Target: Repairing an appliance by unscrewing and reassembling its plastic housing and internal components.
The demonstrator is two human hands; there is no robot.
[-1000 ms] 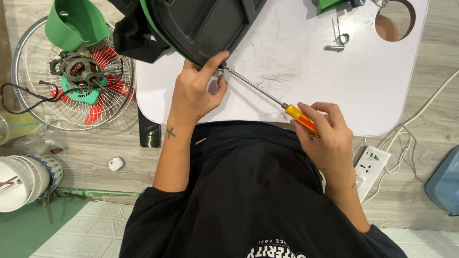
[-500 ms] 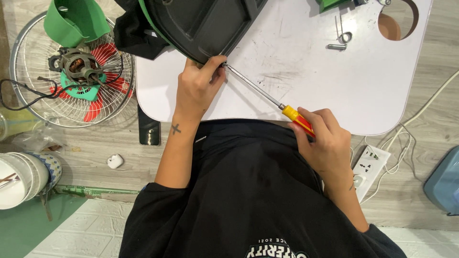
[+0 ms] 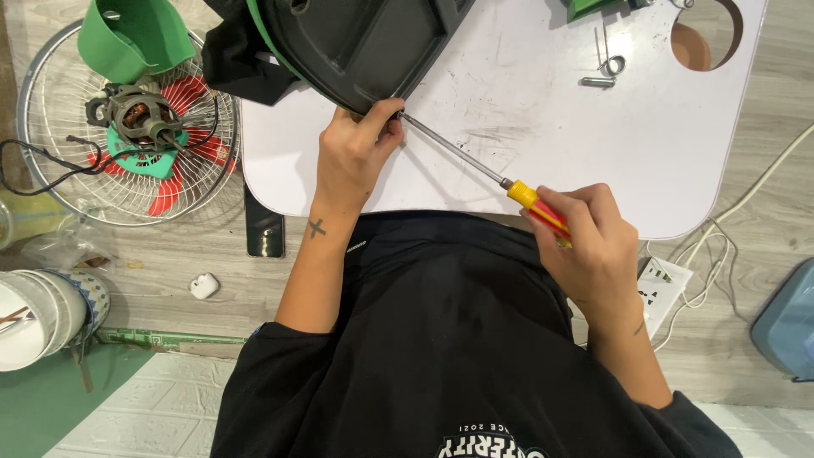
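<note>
A long screwdriver [image 3: 462,154] with a yellow and red handle lies slanted across the white table [image 3: 543,127]. My right hand [image 3: 589,246] grips its handle near the table's front edge. Its tip meets the lower edge of a dark plastic housing with a green rim [image 3: 356,47]. My left hand [image 3: 356,153] pinches the shaft right at the tip, fingers against the housing's edge.
On the floor to the left lies a wire fan grille [image 3: 51,170] with a red blade and bare motor [image 3: 136,114], beside a green cover [image 3: 127,38]. Small metal parts [image 3: 606,68] lie on the table. A power strip [image 3: 666,288], a phone [image 3: 263,229] and bowls [image 3: 34,318] are nearby.
Both hands hold their grip. The screwdriver and hands barely shift; the view has drifted slightly.
</note>
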